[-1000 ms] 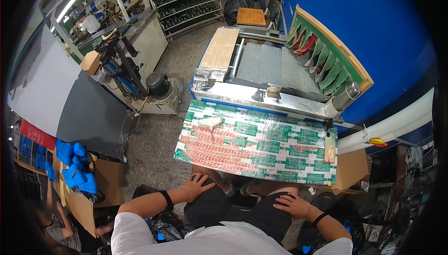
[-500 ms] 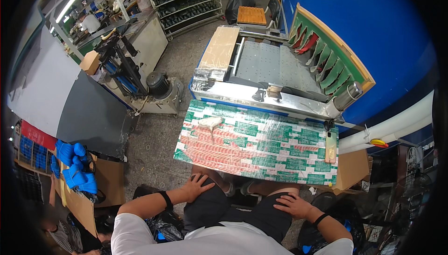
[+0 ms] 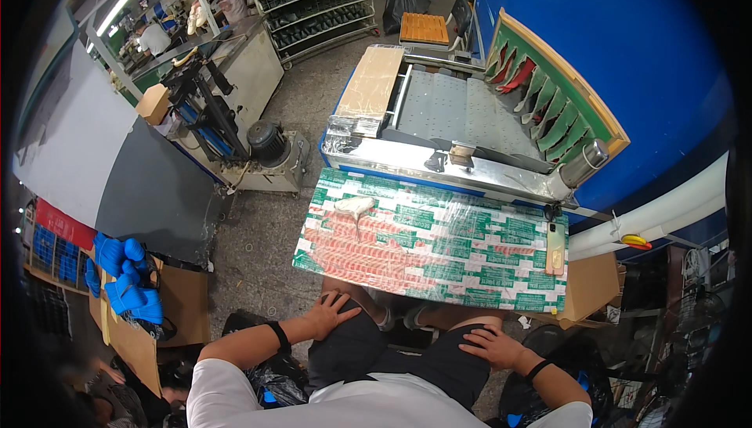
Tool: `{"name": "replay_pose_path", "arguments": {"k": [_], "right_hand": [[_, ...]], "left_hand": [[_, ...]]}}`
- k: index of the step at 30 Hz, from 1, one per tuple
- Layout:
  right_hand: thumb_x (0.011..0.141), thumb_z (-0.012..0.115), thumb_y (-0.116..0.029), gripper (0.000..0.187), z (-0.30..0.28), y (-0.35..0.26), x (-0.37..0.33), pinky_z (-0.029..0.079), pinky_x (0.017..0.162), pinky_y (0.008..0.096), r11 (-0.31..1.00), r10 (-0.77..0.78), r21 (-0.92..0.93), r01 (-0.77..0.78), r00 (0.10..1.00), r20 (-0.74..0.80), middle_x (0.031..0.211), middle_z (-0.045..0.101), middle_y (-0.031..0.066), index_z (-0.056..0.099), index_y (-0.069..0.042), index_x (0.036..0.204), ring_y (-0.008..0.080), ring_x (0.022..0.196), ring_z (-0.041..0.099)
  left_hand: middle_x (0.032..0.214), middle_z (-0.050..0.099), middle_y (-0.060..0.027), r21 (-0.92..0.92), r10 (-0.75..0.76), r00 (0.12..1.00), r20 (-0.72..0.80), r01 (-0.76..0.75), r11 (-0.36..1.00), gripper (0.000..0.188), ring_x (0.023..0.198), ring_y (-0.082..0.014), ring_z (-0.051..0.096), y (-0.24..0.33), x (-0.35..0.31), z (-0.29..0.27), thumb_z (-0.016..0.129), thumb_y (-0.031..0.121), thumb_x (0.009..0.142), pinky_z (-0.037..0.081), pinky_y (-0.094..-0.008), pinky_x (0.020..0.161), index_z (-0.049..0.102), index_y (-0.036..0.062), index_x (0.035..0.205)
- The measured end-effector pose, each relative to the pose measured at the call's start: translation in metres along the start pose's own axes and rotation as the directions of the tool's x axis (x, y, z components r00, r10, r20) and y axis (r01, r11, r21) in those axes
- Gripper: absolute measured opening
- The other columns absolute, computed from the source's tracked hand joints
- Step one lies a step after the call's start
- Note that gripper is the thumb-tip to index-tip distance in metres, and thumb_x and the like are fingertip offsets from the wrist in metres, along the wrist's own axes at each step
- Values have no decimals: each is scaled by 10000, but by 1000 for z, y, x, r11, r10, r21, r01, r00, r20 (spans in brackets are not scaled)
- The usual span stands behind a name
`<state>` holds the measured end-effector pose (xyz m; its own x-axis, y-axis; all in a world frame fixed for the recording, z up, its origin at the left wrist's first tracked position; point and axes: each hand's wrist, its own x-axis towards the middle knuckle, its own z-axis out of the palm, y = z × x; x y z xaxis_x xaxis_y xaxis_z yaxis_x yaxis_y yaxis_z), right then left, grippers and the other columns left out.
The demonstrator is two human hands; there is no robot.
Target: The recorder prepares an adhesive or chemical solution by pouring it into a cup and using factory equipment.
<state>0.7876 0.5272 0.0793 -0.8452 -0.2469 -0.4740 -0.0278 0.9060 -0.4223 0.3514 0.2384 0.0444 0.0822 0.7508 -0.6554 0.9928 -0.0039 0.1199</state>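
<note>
My left hand [image 3: 332,315] lies with its fingers spread on my left thigh, holding nothing. On the other thigh rests my right hand [image 3: 493,346], also open and bare of any object. Just beyond my knees is a board [image 3: 470,287] covered in green, white and red printed tape under a glossy film. A crumpled whitish cloth-like piece [image 3: 355,207] with a thin tail lies on its left part. At the board's right end a phone [image 3: 554,249] lies flat. Neither hand touches the board.
Behind the board stands a conveyor machine [image 3: 462,107] with grey slats and green flaps [image 3: 560,122]. Blue bundles [image 3: 129,283] sit on cardboard at left. A motor [image 3: 267,140] and shelf rack [image 3: 321,17] stand farther off. Co-workers are at far left, lower left and the back.
My hands keep their places on my thighs. At the back, the person with the black bag has shifted slightly, and the person at lower left has changed posture.
</note>
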Motion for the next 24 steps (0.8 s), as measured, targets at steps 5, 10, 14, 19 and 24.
{"name": "replay_pose_path", "arguments": {"k": [5,10,14,19,24], "right_hand": [[681,915,-271,1150,0,-3,-1,235,1238,552,1000,3,-2,-3,1000,-29,1637,370,79,277,-300,1637,317,1523,320],[685,910,-264,1136,3,-3,0,244,1233,556,1000,4,-24,-5,999,-34,1630,380,81,288,-299,1635,317,1520,326],[686,912,-261,1134,0,-3,0,239,1234,559,1000,4,-2,-4,1000,-25,1630,380,84,291,-297,1634,320,1518,330],[674,924,-264,1154,4,-1,0,226,1238,559,1000,-1,-2,1,1000,-22,1638,370,84,287,-292,1636,322,1520,327],[661,933,-275,1176,6,0,0,220,1241,556,1000,0,5,0,999,-32,1645,361,83,279,-289,1639,320,1527,319]], "left_hand": [[1641,198,-206,2,12,1000,-28,-12,1000,1220,1528,-491,159,0,2,2,871,134,678,310,-635,1192,175,333,1659],[1649,192,-204,-1,8,1000,-15,-8,1000,1209,1534,-489,149,0,1,3,866,138,684,311,-636,1191,178,338,1658],[1656,183,-207,-10,6,1000,-4,-6,1000,1197,1540,-492,136,-1,1,4,861,145,695,311,-635,1191,176,341,1657],[1657,180,-210,-4,6,1000,11,-6,1000,1192,1543,-495,131,-1,1,1,853,143,704,297,-634,1200,166,343,1658],[1657,177,-210,-4,10,1000,6,-10,1000,1204,1543,-497,130,0,1,1,853,139,702,285,-625,1210,152,343,1660]]}}
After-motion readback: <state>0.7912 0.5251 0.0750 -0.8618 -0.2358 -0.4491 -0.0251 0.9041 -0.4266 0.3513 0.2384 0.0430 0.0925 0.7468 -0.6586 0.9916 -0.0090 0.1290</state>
